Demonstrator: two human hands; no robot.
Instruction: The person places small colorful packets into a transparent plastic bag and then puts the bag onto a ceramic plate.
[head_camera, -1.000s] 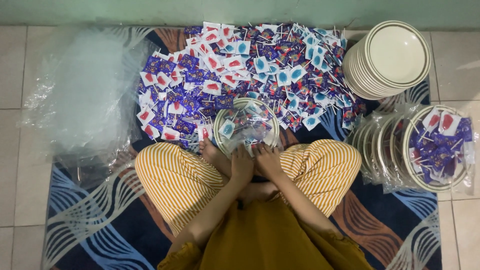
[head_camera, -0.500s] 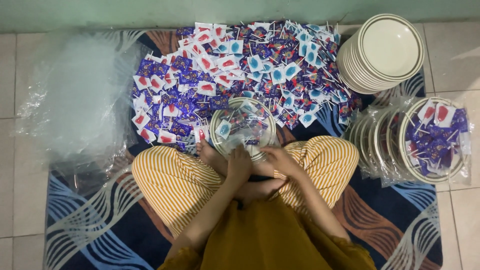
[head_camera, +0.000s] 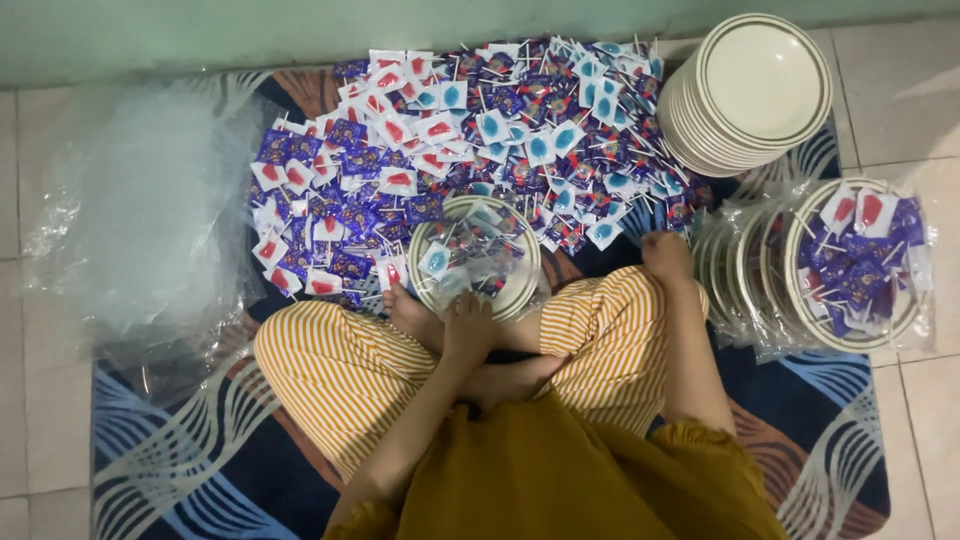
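A wide heap of red, blue and purple wrapped lollipops (head_camera: 470, 130) covers the patterned rug (head_camera: 200, 450) ahead of you. Your left hand (head_camera: 468, 322) grips the lollipop-filled cream plate (head_camera: 520, 290) at your knees; your right hand (head_camera: 665, 255), curled, touches lollipops at the heap's edge.

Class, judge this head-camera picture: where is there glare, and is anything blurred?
Head view: soft, even light; pale glare on the clear plastic bags and the wrapped plates; the right hand at the sweets looks slightly soft, the rest sharp.
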